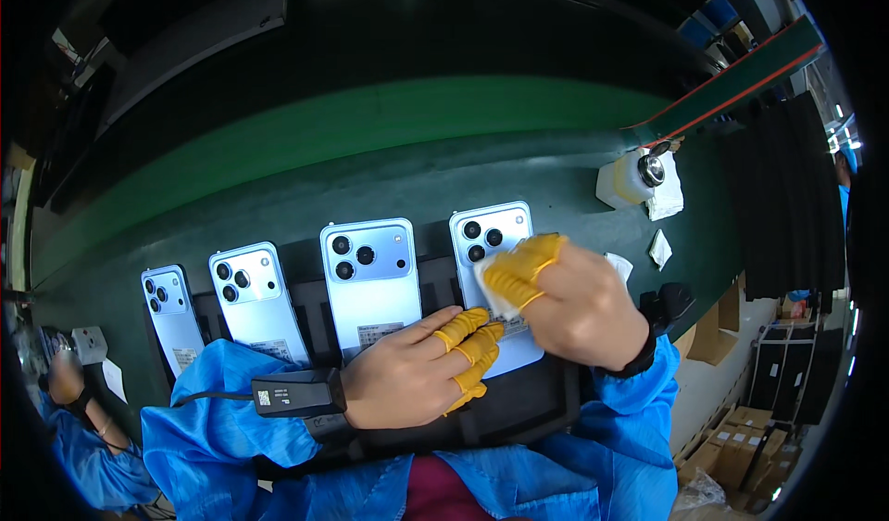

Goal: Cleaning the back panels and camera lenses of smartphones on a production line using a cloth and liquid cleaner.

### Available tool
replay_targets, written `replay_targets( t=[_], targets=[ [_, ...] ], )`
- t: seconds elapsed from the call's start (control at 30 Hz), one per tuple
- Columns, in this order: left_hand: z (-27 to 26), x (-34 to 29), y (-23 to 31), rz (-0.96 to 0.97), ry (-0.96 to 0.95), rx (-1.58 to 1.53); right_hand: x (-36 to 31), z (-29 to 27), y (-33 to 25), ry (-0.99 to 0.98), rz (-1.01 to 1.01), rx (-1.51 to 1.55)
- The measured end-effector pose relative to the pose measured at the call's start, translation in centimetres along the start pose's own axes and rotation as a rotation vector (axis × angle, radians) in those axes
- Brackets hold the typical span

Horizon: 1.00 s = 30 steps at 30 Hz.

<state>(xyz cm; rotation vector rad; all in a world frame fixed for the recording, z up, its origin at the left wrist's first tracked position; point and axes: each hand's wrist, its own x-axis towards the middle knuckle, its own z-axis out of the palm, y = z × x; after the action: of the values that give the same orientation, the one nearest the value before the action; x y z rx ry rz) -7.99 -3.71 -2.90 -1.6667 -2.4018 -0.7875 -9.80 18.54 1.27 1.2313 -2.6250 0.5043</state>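
Four-camera-cutout style aside, the rightmost light-blue smartphone lies back up in front of me, its camera lenses toward the far side. My right hand, with yellow finger cots, is closed on a folded white wipe and presses it on the phone's back. My left hand, also in yellow finger cots, lies with fingers stretched out against the lower left of that phone. To its left is another blue smartphone. Further left lie a third phone and a smaller-looking phone.
A black tray lies under the phones on the green bench. At the back right stand a pump-top bottle and white wipes. Another person's hand is at far left. Cardboard boxes stand on the right.
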Motion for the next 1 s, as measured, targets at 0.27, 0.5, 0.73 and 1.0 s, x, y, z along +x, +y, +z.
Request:
replay_targets(
  t=[0.27,0.5,0.73,1.0],
  targets=[
    [0.2,-0.2,-0.1,-0.013,0.025,-0.02,1.1,1.2,1.5,0.119,0.016,-0.211],
    [0.1,-0.4,-0.2,-0.013,0.003,-0.027,0.8,0.5,0.5,0.074,0.067,-0.263],
    [0.1,-0.3,0.0,-0.009,0.003,-0.009,0.6,0.8,0.3,0.061,0.01,-0.234],
    [0.0,-0.2,-0.1,-0.003,0.016,0.009,0.8,0.6,0.0,0.043,0.095,-0.281]
  ],
)
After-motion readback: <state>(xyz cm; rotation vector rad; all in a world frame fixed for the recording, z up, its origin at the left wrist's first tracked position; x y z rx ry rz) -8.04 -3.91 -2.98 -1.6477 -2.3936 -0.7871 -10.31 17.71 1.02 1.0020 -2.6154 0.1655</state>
